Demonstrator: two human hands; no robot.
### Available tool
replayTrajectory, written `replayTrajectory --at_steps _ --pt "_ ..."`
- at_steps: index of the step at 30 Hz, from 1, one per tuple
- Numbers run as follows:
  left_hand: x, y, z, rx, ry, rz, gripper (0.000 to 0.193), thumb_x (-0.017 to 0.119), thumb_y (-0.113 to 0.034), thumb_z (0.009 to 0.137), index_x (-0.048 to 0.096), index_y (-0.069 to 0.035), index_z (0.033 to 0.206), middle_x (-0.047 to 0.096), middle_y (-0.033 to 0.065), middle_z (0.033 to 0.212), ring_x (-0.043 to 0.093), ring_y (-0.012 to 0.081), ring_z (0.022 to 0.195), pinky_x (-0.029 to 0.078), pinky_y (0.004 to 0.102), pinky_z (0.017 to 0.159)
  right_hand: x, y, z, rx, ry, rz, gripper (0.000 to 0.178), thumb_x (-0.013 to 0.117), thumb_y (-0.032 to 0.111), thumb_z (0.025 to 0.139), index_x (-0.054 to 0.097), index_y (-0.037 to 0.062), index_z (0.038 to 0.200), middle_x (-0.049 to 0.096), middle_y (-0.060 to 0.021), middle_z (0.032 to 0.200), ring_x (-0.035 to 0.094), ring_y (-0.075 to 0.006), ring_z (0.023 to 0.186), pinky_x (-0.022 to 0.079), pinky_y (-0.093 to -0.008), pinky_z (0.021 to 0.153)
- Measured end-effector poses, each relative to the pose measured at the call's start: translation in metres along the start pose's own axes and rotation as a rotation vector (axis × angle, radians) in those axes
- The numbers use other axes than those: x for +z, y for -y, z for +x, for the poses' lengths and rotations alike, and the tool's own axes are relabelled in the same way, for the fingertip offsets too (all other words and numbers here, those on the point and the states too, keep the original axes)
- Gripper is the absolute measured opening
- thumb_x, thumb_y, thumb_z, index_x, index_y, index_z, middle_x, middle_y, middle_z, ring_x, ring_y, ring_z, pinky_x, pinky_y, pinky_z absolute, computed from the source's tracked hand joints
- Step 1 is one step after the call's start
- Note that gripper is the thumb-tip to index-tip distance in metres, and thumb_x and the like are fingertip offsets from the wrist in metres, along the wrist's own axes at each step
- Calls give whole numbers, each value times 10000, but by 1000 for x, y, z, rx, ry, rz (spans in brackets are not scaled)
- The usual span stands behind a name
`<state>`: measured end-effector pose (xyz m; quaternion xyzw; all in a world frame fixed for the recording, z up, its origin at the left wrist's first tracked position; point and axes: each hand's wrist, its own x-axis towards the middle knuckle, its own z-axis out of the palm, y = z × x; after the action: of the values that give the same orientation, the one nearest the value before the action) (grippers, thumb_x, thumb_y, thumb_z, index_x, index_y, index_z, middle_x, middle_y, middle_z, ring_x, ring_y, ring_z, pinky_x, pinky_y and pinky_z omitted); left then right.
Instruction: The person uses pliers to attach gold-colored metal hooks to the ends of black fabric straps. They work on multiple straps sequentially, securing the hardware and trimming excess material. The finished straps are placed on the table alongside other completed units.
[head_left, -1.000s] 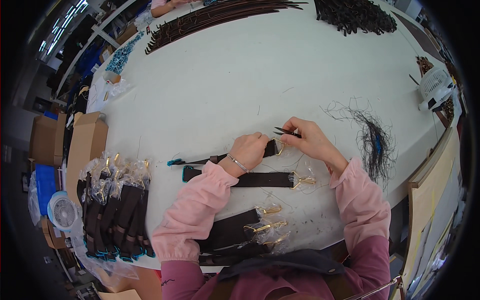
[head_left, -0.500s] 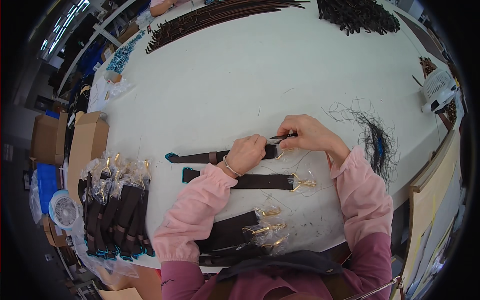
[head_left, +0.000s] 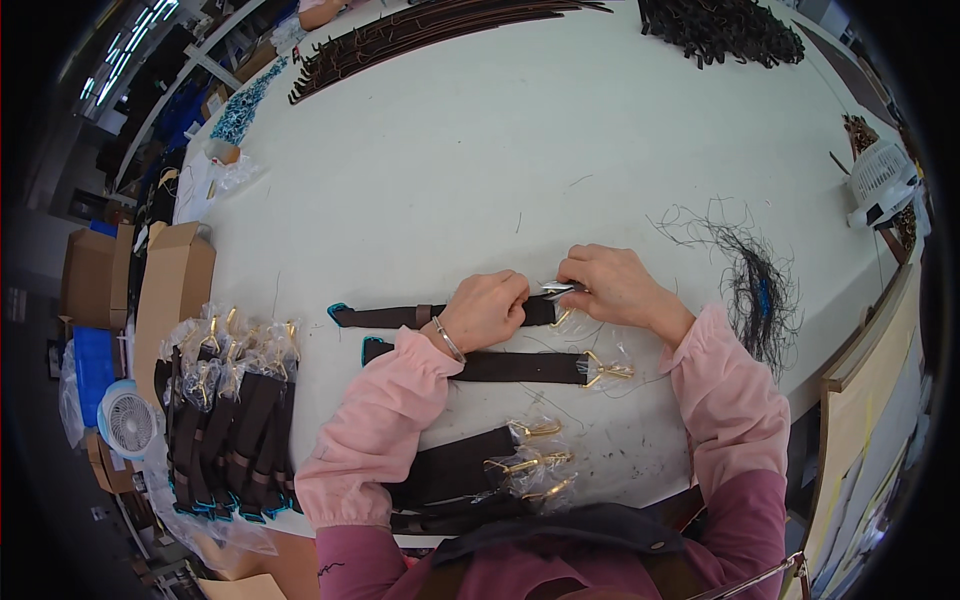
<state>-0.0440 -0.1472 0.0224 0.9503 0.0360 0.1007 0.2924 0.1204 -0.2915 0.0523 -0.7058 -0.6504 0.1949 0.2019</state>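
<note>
A dark brown webbing strap lies crosswise on the table, with a blue-wrapped buckle at its left end and a gold hook in clear film at its right. Over its right half, my left hand is closed on the strap; its fingertips are partly hidden. My right hand grips small thread snips, their metal blades by the strap's right end. Just nearer lies a second strap with a gold hook. Several more straps are stacked close to my body, partly behind my left sleeve.
Many finished-looking straps hang at the left table edge. A tangle of black threads lies to the right. Long brown strips and a dark heap are at the far side. Fans and cardboard boxes flank the table.
My right hand has shifted slightly down, and the snips have turned so their blades show brighter. My left hand has moved a little left and down along the strap.
</note>
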Motion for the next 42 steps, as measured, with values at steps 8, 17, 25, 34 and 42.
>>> replayTrajectory --at_steps 8,17,25,34,42 --pt "-8 -13 13 -169 155 19 169 638 -144 758 520 -42 822 575 98 664 555 279 595 420 366 532 9 -2 -8 -22 -99 -13 183 650 197 739 576 76 855 541 -43 840 553 -229 825 445 -381 632" --pt "8 -9 3 -23 28 136 76 552 -79 797 505 -61 854 581 87 768 573 300 677 441 396 576 3 1 -9 -26 -28 -29 181 653 218 748 583 77 839 545 -40 824 557 -228 815 446 -375 632" --pt "3 -7 9 -92 76 23 77 518 -94 818 482 -44 863 592 126 751 567 337 666 436 416 583 3 7 -9 -13 -52 -123 145 640 214 761 594 87 813 555 -28 819 566 -211 820 462 -369 629" --pt "4 -3 12 -213 30 43 72 492 -102 840 481 -32 853 590 153 760 561 358 689 428 435 604 4 13 -1 -31 -141 -186 138 655 191 743 589 78 787 558 -37 797 573 -212 788 475 -357 600" --pt "4 4 13 -250 55 -67 112 493 -147 850 500 -35 842 581 149 718 548 354 679 410 434 607 10 8 1 -13 -154 -153 144 654 195 739 572 83 778 534 -30 770 556 -213 752 447 -361 580"
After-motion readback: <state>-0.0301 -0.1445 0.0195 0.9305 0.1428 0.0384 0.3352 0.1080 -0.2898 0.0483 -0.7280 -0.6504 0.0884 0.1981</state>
